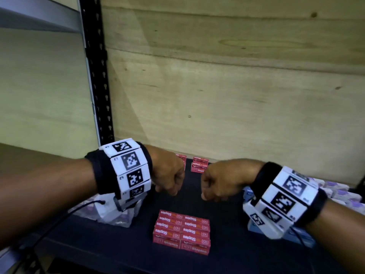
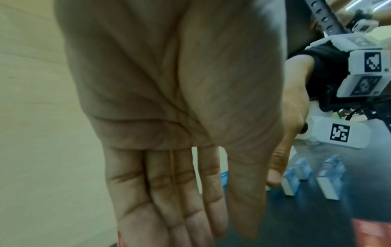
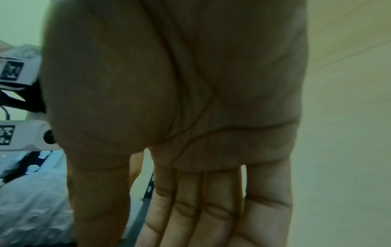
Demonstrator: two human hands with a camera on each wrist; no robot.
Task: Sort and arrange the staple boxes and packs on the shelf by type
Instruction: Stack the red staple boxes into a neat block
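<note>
A block of red staple boxes [image 1: 181, 232] lies at the front middle of the dark shelf [image 1: 122, 248]. More red staple boxes [image 1: 199, 165] sit stacked at the back, partly hidden behind my hands. My left hand [image 1: 168, 189] and right hand [image 1: 212, 195] hang side by side above the shelf, apart from every box. The left wrist view shows the left hand [image 2: 169, 192] with straight fingers and a bare palm. My right hand [image 3: 203, 205] looks the same in the right wrist view. Blue staple boxes [image 1: 302, 238] lie under my right wrist.
A clear plastic bag [image 1: 112, 216] with white and purple packs lies at the left. White and purple packs [image 1: 339, 194] line the right side. A black slotted upright [image 1: 98, 76] stands at the back left before a wooden back panel [image 1: 237, 95].
</note>
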